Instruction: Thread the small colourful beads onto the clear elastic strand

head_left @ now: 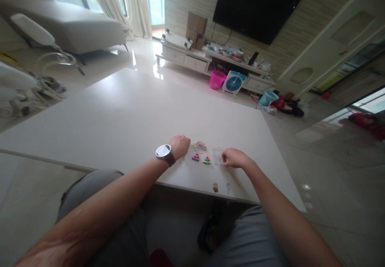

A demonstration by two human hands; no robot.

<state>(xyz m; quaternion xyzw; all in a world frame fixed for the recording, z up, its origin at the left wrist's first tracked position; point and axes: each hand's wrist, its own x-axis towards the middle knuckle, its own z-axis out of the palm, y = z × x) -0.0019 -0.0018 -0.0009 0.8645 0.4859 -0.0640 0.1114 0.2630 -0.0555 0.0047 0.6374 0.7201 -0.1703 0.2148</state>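
I see the right hand (236, 157) with fingertips bunched at the clear box (217, 150) on the white table (105, 110), but can't make out whether they pinch it, nor how the left hand's (179, 145) fingers stand beside the small rings (199, 146). I'd handle the box lightly and level, because the colourful beads (207, 160) sit just left of it and could scatter; the yellow-and-blue figure (215, 187) lies nearer the edge.
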